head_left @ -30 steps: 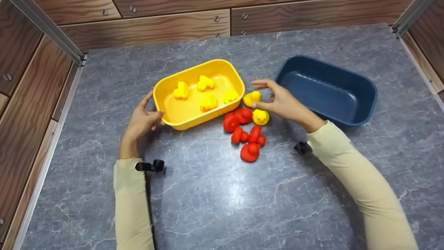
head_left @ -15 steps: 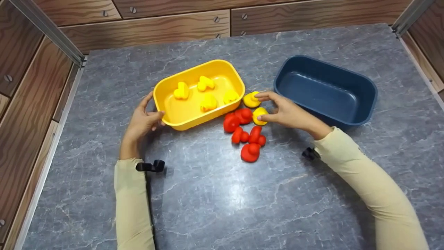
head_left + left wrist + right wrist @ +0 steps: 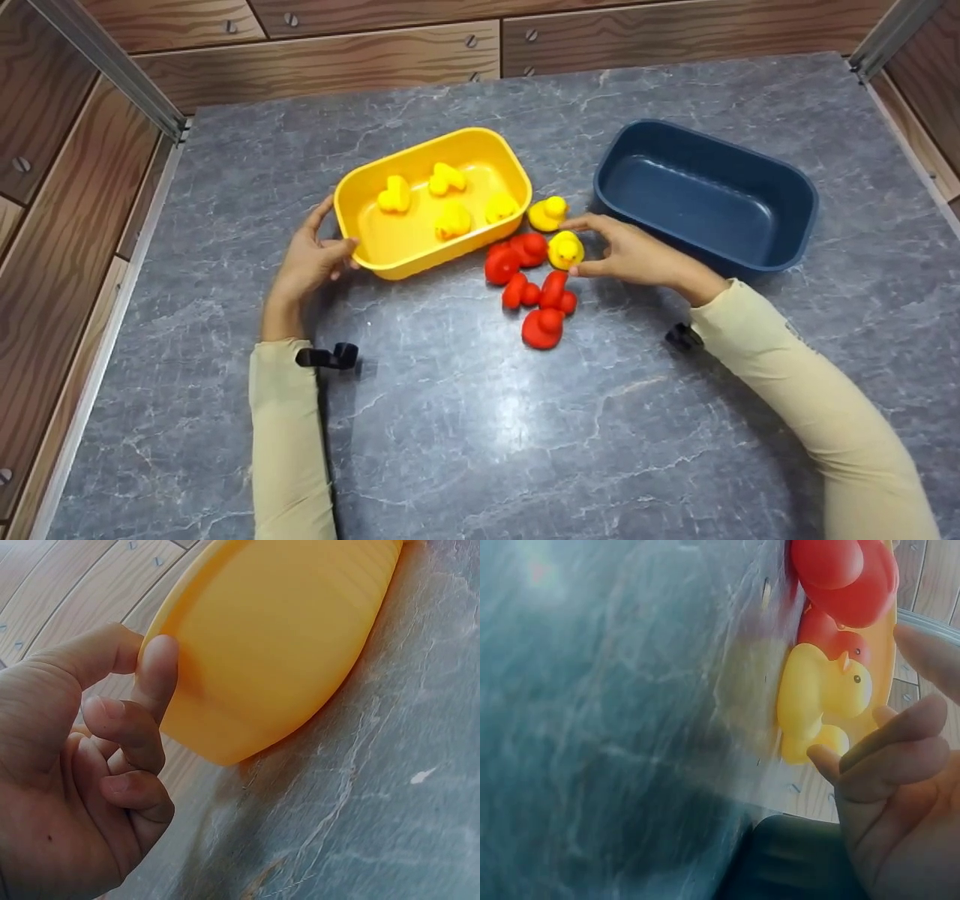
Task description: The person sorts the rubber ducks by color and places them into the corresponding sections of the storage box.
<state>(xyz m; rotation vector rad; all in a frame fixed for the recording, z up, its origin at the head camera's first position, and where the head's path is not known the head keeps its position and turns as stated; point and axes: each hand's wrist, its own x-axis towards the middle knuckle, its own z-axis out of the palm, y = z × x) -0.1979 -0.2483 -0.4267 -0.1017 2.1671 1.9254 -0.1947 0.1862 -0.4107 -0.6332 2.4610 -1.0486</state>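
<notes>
My left hand (image 3: 311, 259) holds the left end of a yellow tub (image 3: 412, 259), its fingers and thumb against the outer wall and rim in the left wrist view. Several yellow rubber ducks lie inside the tub. My right hand (image 3: 637, 251) is just right of a yellow rubber duck (image 3: 565, 250) on the table, thumb and forefinger spread around its right side with a gap between them. Another yellow duck (image 3: 547, 214) sits behind it, near the tub's right end. In the right wrist view, the nearer duck (image 3: 802, 701) stands beside the spread fingers.
Several red rubber ducks (image 3: 541, 328) lie in a cluster in front of the yellow tub. A dark blue tub (image 3: 705, 259) with nothing in it stands behind and right of my right hand. Wood-patterned panels (image 3: 315, 64) border the grey marbled table (image 3: 450, 450).
My right hand has moved right and toward the front, from the rear yellow duck to the nearer one. My left hand and the yellow tub have stayed in place.
</notes>
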